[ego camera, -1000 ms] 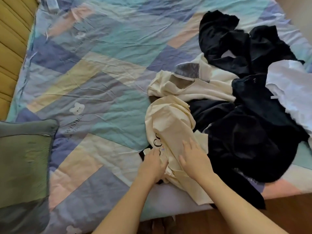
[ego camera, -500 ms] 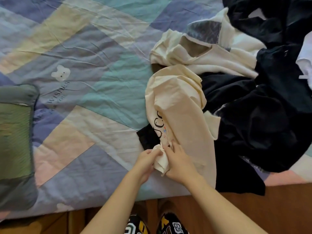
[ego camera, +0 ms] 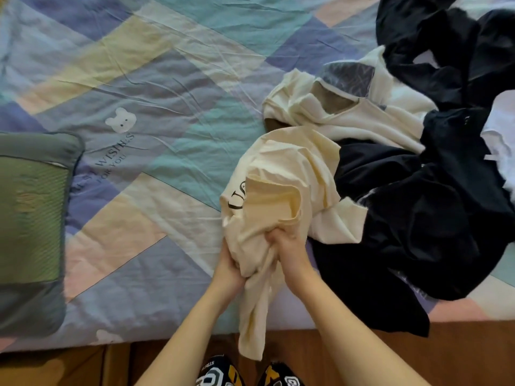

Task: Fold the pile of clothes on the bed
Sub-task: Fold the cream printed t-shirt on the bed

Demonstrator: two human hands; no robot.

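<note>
A cream T-shirt with black lettering (ego camera: 281,190) lies bunched at the near edge of the bed, lifted at its lower part. My left hand (ego camera: 230,270) and my right hand (ego camera: 291,256) both grip its gathered cloth, close together, and a strip of it hangs down over the bed's edge. Behind it lies a second cream garment (ego camera: 348,112). Black clothes (ego camera: 423,218) are heaped to the right, with more black cloth (ego camera: 434,51) at the far right. A white piece (ego camera: 501,146) shows at the right border.
The bed carries a patchwork sheet (ego camera: 167,93) in blue, teal, yellow and pink. A green-grey pillow (ego camera: 30,224) lies at the left. Wooden floor (ego camera: 459,355) runs along the bottom, with my patterned slippers (ego camera: 220,371) at the bed's edge.
My hands have gathered the cream T-shirt's lower cloth and pulled it up and toward me; it now hangs over the bed edge. The camera has tilted down toward the floor.
</note>
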